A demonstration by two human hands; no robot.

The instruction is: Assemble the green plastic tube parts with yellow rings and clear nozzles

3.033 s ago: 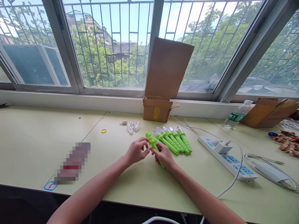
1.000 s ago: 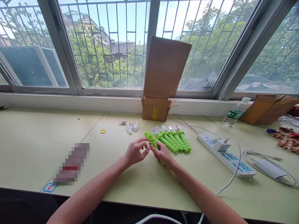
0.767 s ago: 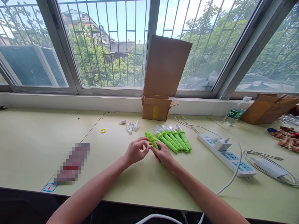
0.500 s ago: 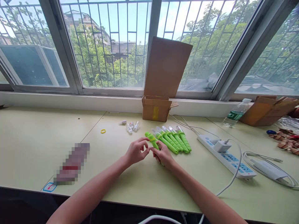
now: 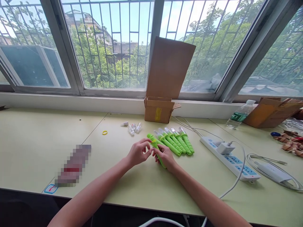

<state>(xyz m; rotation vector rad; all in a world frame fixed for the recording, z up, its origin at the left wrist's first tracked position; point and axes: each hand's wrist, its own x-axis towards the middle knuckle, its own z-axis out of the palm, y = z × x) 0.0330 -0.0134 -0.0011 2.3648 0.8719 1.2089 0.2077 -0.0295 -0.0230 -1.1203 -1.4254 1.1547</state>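
A green plastic handle (image 5: 161, 160) with a threaded top slants through my right hand (image 5: 166, 155), whose fingers wrap round its middle. Around the neck of this handle sits a yellow ring (image 5: 154, 141). My left hand (image 5: 139, 152) is curled, with its fingertips at the ring and the thumb close to the handle's side. Just beyond my right hand, several green handles with clear caps (image 5: 176, 142) lie side by side. Farther back are a few small clear plastic pieces (image 5: 134, 128). Another yellow ring (image 5: 104, 132) lies alone to their left.
A small cardboard box (image 5: 156, 110) with a raised flap stands by the window. To the right are a white power strip (image 5: 230, 160), a coiled cable with an adapter (image 5: 272, 171), and a water bottle (image 5: 240, 114). A blurred-out object (image 5: 74, 165) lies at left.
The handle in my right hand has turned slightly, and more of its lower end shows below the fingers. The yellow ring appears slightly lower on its neck. My left hand has hardly moved.
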